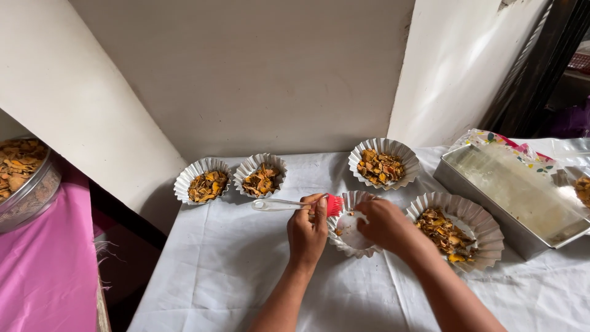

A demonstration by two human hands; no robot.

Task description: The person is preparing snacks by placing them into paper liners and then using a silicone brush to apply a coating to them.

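Two hands work here: your left hand pinches a red-bristled, clear-handled silicone brush, while your right hand curls around the flimsy, likely crushable fluted paper cup, best steadied by its rim.

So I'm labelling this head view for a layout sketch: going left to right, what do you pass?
Metal sieve bowl → first filled foil cup → second filled foil cup → left hand holding the red brush → nearly empty foil cup → right hand → large filled foil cup → metal tray.
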